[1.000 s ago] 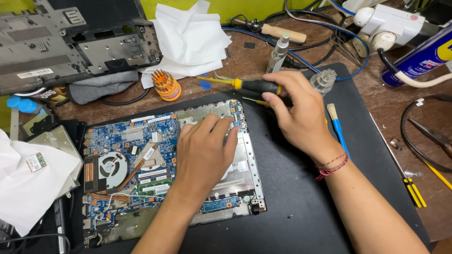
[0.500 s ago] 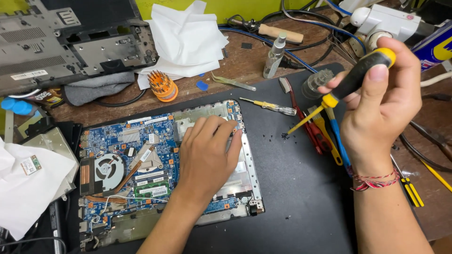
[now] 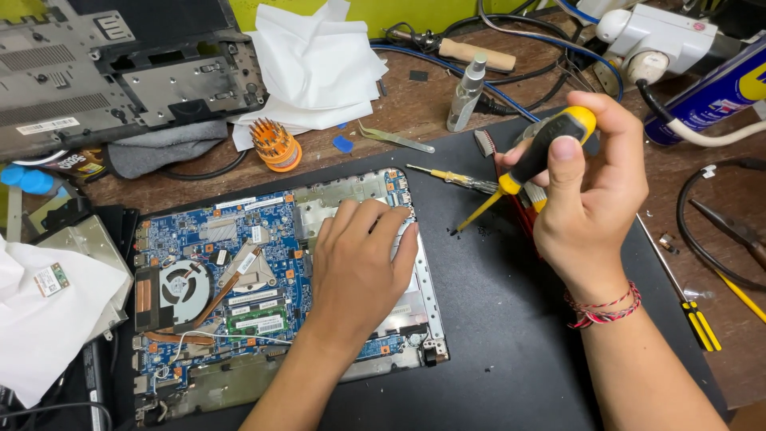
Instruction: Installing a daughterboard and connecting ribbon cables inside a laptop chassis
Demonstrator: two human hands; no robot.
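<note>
An opened laptop base (image 3: 239, 263) with a blue circuit board and a round fan (image 3: 182, 287) lies on a black mat (image 3: 495, 319). My left hand (image 3: 359, 255) rests flat on the laptop's right part, fingers spread a little, holding nothing. My right hand (image 3: 586, 191) is raised over the mat to the right of the laptop. It grips a screwdriver (image 3: 531, 164) with a black and yellow handle, its tip pointing down-left toward the mat. A smaller yellow screwdriver (image 3: 451, 177) lies on the mat between the laptop and my right hand.
A grey laptop cover (image 3: 120, 72) and white tissues (image 3: 315, 64) lie at the back. An orange bit holder (image 3: 277, 145), a small spray bottle (image 3: 465, 94), cables, a blue can (image 3: 718, 100), more screwdrivers (image 3: 694, 319) and pliers (image 3: 730, 227) crowd the wooden bench.
My right hand picked the black and yellow screwdriver off the mat, lifted it and has now lowered it a little, toward the left. My left hand stays on the laptop.
</note>
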